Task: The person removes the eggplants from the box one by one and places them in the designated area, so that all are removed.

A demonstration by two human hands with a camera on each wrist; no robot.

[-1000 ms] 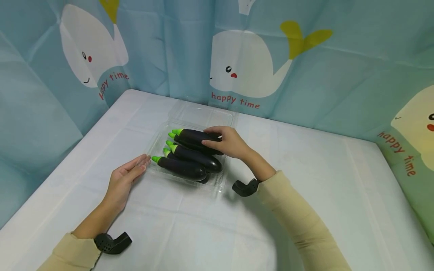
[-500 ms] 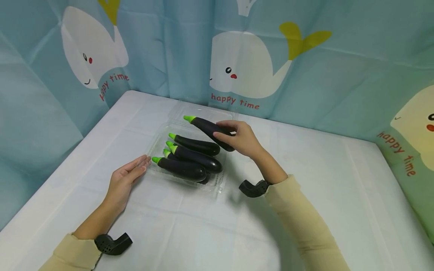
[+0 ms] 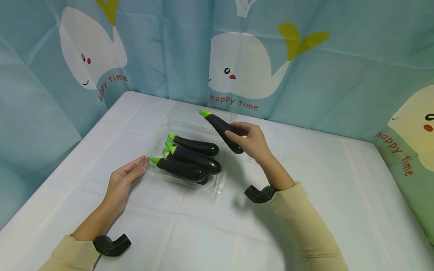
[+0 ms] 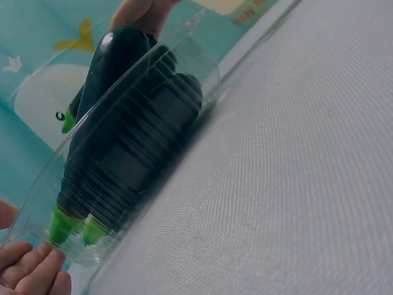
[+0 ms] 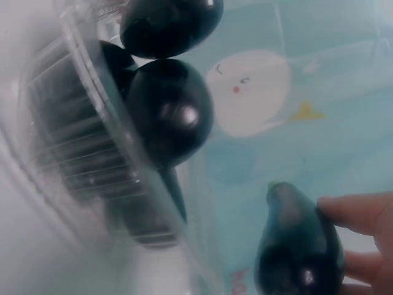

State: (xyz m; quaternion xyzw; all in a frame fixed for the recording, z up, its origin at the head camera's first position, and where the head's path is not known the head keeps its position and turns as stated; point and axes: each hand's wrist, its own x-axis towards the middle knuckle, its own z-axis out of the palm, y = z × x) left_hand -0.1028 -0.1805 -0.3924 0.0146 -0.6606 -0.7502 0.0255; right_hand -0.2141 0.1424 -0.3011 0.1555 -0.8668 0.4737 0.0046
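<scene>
My right hand (image 3: 255, 142) grips a dark purple eggplant (image 3: 218, 126) with a bright green stem, thumb on one side and fingers on the other. It is raised over the back right of a clear plastic clamshell box (image 3: 219, 184), stem pointing up and to the left. In the right wrist view the held eggplant (image 5: 295, 252) hangs apart from the box. Several more eggplants (image 3: 198, 160) lie piled inside, stems to the left. At the box's left end my left hand (image 3: 122, 182) pinches the rim; the left wrist view shows thumb and fingers (image 4: 37, 270) on either side of it.
The box's transparent lid (image 3: 186, 114) lies folded back toward the curtain. A white cloth covers the table (image 3: 325, 188). Behind and at both sides hangs a blue curtain (image 3: 183, 49) with whale prints. Each wrist wears a black camera mount (image 3: 259, 194).
My right hand has lifted the rearmost eggplant out of the box and moved it up and to the right, its stem end tilting upward. My left hand stays at the rim.
</scene>
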